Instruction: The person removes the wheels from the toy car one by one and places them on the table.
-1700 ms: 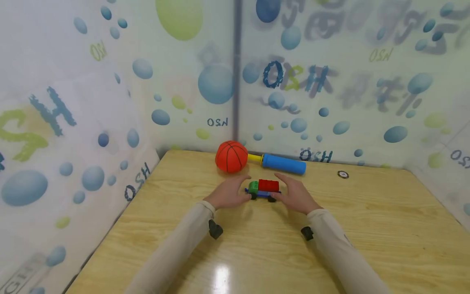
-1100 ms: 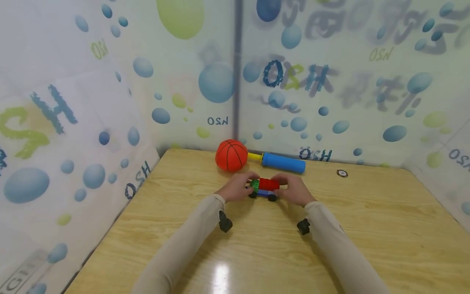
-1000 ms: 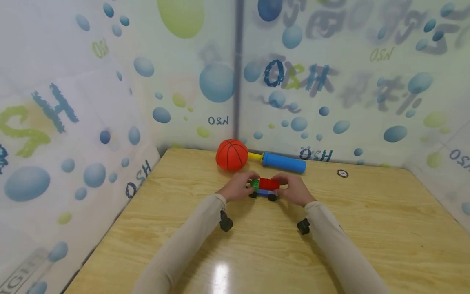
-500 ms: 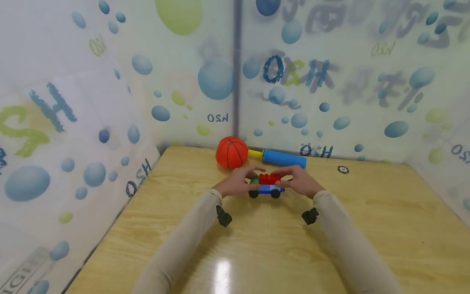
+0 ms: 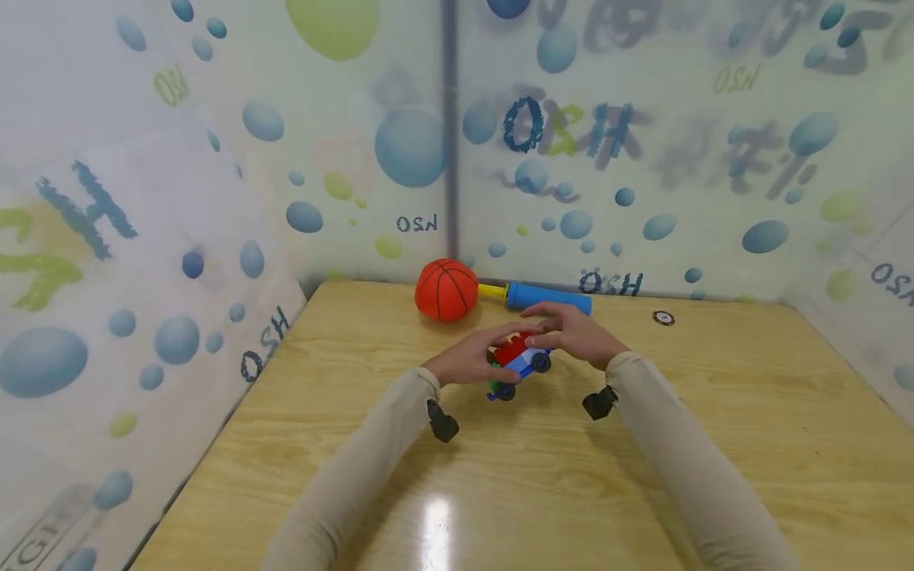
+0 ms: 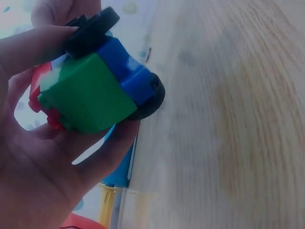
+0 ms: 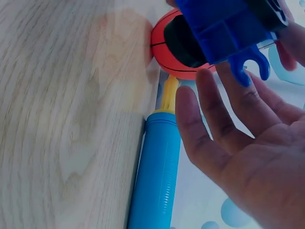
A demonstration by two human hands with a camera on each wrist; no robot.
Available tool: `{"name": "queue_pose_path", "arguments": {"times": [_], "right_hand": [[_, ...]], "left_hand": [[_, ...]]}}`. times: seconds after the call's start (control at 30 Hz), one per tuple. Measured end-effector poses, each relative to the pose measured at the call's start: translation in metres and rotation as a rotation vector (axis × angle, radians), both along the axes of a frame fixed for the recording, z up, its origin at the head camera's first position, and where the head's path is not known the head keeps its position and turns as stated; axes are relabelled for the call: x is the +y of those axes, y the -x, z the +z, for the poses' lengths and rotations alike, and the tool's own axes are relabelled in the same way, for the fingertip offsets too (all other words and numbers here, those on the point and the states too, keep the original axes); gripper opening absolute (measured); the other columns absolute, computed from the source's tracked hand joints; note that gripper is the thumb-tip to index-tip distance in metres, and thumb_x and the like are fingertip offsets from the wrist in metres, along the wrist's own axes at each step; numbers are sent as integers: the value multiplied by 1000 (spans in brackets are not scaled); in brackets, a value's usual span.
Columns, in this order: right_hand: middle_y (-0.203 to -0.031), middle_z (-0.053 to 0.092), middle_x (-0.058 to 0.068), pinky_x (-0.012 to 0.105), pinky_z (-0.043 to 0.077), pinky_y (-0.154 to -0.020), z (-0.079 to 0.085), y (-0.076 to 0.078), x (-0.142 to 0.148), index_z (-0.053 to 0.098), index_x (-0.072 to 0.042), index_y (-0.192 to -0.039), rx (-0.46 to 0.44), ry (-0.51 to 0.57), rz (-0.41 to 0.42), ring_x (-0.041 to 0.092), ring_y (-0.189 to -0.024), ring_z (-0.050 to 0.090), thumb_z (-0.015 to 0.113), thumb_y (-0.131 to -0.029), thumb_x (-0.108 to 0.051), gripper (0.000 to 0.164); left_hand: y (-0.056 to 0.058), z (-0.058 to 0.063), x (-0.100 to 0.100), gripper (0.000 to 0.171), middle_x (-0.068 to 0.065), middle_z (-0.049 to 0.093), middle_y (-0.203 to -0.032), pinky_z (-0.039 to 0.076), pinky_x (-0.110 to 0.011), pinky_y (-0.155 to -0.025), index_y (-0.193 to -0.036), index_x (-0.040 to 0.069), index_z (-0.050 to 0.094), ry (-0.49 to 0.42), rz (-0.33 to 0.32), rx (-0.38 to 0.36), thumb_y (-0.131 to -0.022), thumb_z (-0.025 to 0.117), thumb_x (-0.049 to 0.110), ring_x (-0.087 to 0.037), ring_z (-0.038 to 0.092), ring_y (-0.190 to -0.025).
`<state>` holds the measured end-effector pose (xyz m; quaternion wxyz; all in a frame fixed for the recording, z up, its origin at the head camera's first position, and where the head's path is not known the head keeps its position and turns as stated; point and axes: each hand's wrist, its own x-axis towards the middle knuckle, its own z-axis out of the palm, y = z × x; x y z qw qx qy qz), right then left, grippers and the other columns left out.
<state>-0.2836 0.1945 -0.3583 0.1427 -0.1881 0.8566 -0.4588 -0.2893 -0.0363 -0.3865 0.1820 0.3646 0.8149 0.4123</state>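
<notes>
A toy truck [image 5: 524, 363] with a green cab, red load, blue chassis and black wheels is tilted, cab end low, above the table. My left hand [image 5: 467, 357] grips it at the cab, thumb by a front wheel and fingers on the far side. In the left wrist view the green cab [image 6: 88, 93] faces the camera. My right hand [image 5: 581, 337] is at the raised rear, its thumb close against the truck. The right wrist view has that hand's fingers spread and fairly straight near the blue rear hook [image 7: 248, 64]; whether they touch is unclear.
A red basketball-patterned ball [image 5: 446, 291] sits at the back of the wooden table [image 5: 543, 476]. Beside it lies a blue tube with a yellow rod [image 5: 546, 296], partly behind my right hand. A small round chip [image 5: 663, 317] lies farther right. Printed walls stand behind and at the sides.
The truck stood level on the table between both hands; it is now lifted and tilted, cab end down and turned nearer. My right hand's fingers, earlier around the rear, have spread.
</notes>
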Motion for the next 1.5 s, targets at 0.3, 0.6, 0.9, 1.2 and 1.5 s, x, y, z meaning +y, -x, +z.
{"name": "queue_pose_path", "arguments": {"times": [0.3,0.6,0.9,1.2,1.5], "right_hand": [[-134,63,19,52,54,-99,-9,-9,-7,57,-4,-136,161,125,-132,37,-124,60,55,-104,-31,41],[-103,71,21,35,60,-73,-30,-26,-26,67,-4,-120,329,225,-207,36,-88,67,64,-99,-16,24],[-94,71,19,27,58,-72,-29,-32,-36,67,-4,-117,307,278,-133,24,-76,66,70,-93,-9,24],[-101,74,24,24,55,-59,-24,-32,-44,66,1,-97,314,273,-144,13,-65,64,76,-87,-5,15],[-83,73,13,22,53,-53,-25,-31,-52,71,-3,-87,647,121,-92,8,-58,59,80,-81,0,11]], "left_hand": [[2,-7,-6,62,-9,56,-131,55,-39,-92,-134,31,39,-149,76,-153,-88,76,13,-26,62,-109],[0,-16,-14,62,-15,56,-133,55,-38,-96,-136,20,30,-260,201,-247,-91,71,10,-28,59,-117],[-3,-21,-2,60,-13,51,-128,57,-33,-88,-128,19,34,-349,234,-195,-87,77,10,-26,54,-115],[-7,-25,4,62,-12,47,-123,54,-29,-78,-130,13,34,-345,344,-147,-85,76,8,-26,53,-107],[-5,-27,1,59,-13,49,-125,54,-30,-82,-129,17,35,-349,383,-179,-85,74,5,-27,53,-110]]}}
